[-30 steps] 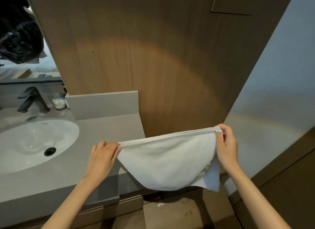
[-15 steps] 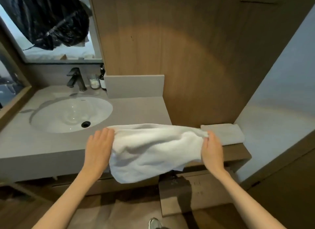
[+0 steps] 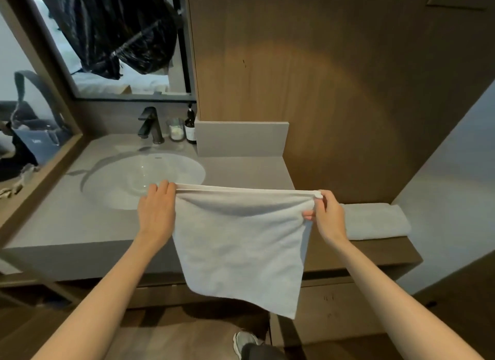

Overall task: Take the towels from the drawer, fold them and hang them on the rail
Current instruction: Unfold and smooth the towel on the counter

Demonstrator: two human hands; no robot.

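Since half a second ago the towel [image 3: 241,241] has gone from a bunched, sagging roll between the hands to a sheet pulled taut along its top hem, doubled edges lined up, the rest hanging down flat with its lower right corner lowest. Left hand [image 3: 156,212] grips the upper left corner, fingers curled over the hem, back of the hand toward me. Right hand [image 3: 325,216] pinches the upper right corner between thumb and fingers, the hem end showing just above the knuckles. Both hands are clamped on the cloth, well apart, at about the same height. The towel hangs in the air in front of the front edge of the grey counter [image 3: 67,220], toward its right end, and covers part of that edge. Left of it, the white sink [image 3: 128,182] is set into the counter; at the back edge stand a dark tap [image 3: 150,125], a small glass jar [image 3: 176,129] and a dark bottle [image 3: 190,128], close together. Past the counter's right end, a second towel, folded [image 3: 375,220], lies on a lower wooden ledge [image 3: 375,249] against the wall, just beside the right hand. A grey shoe [image 3: 245,342] shows on the floor below.
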